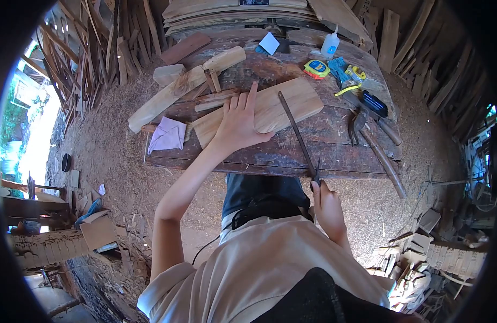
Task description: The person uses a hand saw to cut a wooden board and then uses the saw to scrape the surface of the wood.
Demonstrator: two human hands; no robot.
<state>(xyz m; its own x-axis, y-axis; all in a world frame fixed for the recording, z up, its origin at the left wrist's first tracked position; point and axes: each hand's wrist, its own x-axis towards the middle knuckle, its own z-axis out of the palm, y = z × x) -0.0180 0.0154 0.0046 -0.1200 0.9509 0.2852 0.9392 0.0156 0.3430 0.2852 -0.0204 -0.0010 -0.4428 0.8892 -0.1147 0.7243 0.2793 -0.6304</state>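
Note:
My left hand (237, 123) lies flat, fingers spread, on a pale wooden board (286, 102) that rests on a dark, worn workbench (334, 156). My right hand (327, 207) is closed around the handle end of a long thin metal file (296, 129), just off the near edge of the bench. The file's blade runs diagonally across the board, its tip near the board's far edge.
A light purple cloth (167, 134) lies left of the board, with a long timber piece (165, 98) and small wood blocks behind it. A tape measure (316, 68), glue bottle (329, 44), pincers (358, 124) and a wooden handle (386, 164) sit at right. Stacked planks and sawdust-covered ground surround the bench.

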